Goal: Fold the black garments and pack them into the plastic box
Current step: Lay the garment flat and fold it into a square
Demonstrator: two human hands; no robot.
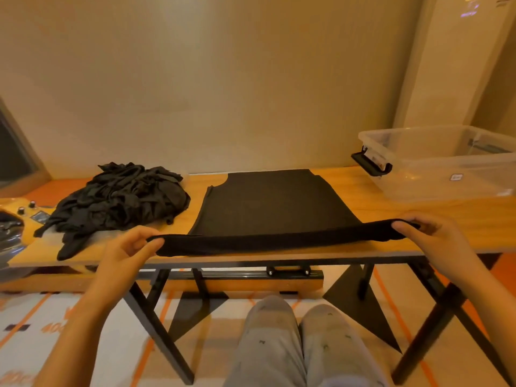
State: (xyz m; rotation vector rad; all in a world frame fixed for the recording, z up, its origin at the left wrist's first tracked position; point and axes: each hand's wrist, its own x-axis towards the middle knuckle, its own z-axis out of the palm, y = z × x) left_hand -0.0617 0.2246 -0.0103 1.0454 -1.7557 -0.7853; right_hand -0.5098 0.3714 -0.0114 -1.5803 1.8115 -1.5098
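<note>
While left hand [131, 247], right hand [427, 233] pinch hem ends, black top [268, 202] lies flat beyond fingers [156, 242], hem spanning left-right.

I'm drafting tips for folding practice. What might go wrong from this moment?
The flat black garment is pinched only at its near corners by the left hand and right hand; its hem hangs unsupported between, so the fold may land crooked. The crumpled pile of black garments lies close beside it and might get dragged along.
</note>
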